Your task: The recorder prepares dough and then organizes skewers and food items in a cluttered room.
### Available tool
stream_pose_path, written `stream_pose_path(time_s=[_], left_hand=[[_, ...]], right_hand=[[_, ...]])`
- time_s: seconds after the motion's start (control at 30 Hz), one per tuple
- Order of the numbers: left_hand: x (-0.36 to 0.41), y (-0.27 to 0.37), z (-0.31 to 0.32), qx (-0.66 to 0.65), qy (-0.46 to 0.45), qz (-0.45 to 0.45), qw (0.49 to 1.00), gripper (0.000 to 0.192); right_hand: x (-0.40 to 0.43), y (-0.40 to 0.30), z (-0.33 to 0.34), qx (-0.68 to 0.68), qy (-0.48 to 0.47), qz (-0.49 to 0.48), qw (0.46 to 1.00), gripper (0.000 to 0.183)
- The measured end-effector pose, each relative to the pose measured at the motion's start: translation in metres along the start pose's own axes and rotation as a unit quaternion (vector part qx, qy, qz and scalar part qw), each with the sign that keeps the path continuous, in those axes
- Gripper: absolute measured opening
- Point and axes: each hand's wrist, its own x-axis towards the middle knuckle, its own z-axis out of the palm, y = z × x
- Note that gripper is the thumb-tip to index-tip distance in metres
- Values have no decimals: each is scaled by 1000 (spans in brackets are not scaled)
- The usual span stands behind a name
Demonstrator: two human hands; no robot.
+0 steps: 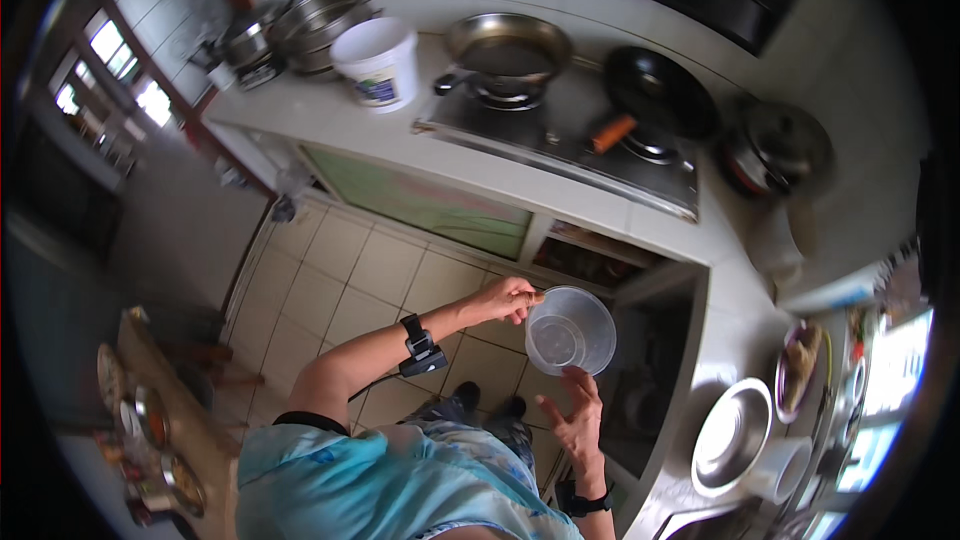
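A round, clear plastic bowl (568, 331) is in the air over the tiled floor, its open side facing up towards me. My left hand (511, 300) pinches its rim at the upper left between thumb and fingers. At the lower edge of the bowl is my right hand (576, 412), fingers apart and the fingertips close to the rim; whether they touch it I cannot tell. Nothing shows inside the bowl.
Ahead, a gas stove (555, 120) carries a steel pan (510, 52) and a black wok (660, 94). A white bucket (379, 67) stands left of it. A steel basin (731, 439) sits on the right counter. An open cabinet (652, 360) lies below. Behind left is a wooden table (176, 405).
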Motion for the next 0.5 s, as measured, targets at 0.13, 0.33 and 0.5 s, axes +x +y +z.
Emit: stream_pose_path(time_s=[0.13, 0.33, 0.5], left_hand=[[-16, -44, -51, -4, 80, -27, 996, 48], [-85, -85, -130, -56, 285, -102, 951, 34], [-139, -160, -172, -197, 397, -113, 889, 26]], right_hand=[[62, -10, 39, -17, -108, -109, 988, 46], [156, -52, 109, -8, -272, -264, 925, 39], [201, -96, 188, 17, -368, -352, 861, 37]])
